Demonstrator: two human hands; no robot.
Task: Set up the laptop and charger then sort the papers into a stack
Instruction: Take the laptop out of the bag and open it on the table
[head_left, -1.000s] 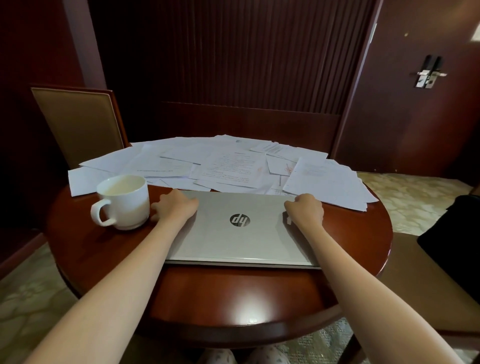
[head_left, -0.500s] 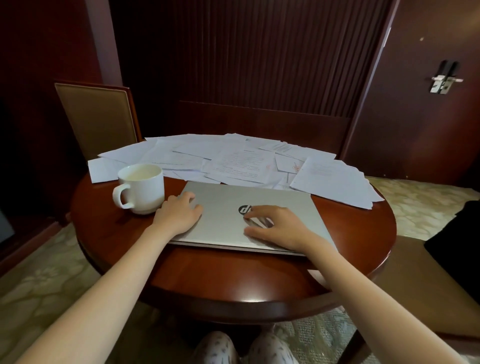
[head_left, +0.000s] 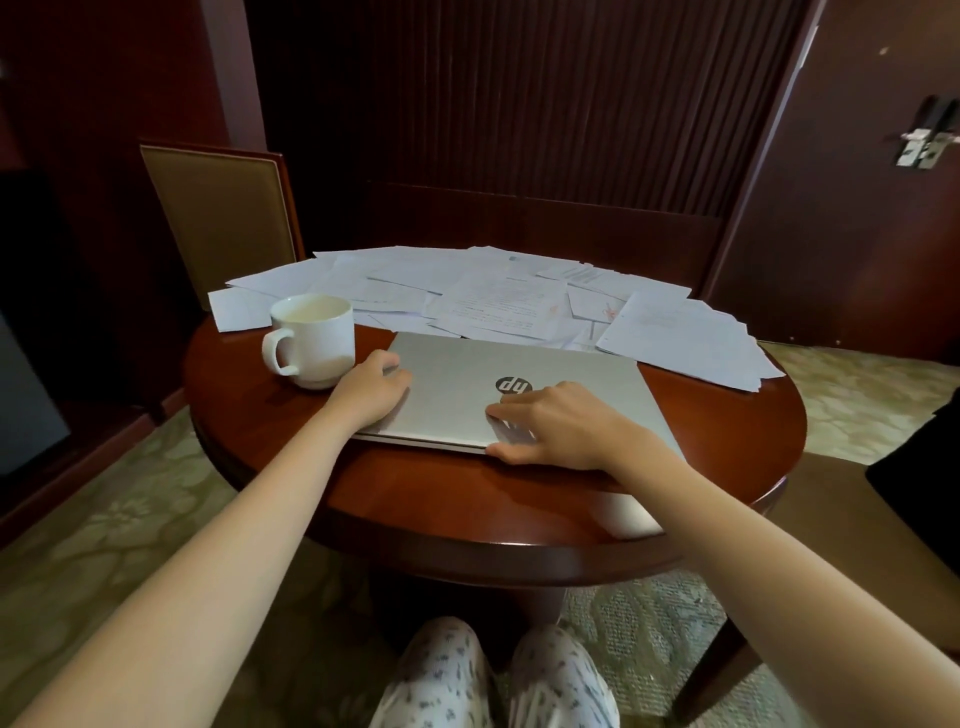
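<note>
Below the near edge of the table (head_left: 467, 514), two knees (head_left: 436, 680) in patterned trousers. On the table, toward that near edge and about midway between left and right edges, closed silver laptop (head_left: 571, 364): lies flat, lid down, round logo (head_left: 514, 385) up. On the near part of the lid, right hand (head_left: 558, 428): spreads straight fingers flat beside the logo, sets the thumb along the laptop's near edge, hand wide. Over the laptop's left side, left hand (head_left: 371, 387): rests knuckles up with fingers bent; cannot tell whether clasping that edge or merely lying on it. Just beside that hand, toward the table's left edge, white mug (head_left: 314, 340): stands upright, handle to the left, apart from the laptop. Across the far half of the table, from left edge to right edge, loose white papers (head_left: 498, 306): overlap in a scattered spread, run up to the laptop's far edge, reach past the table's edge at the far left. Behind the far left edge, padded chair (head_left: 218, 218).
</note>
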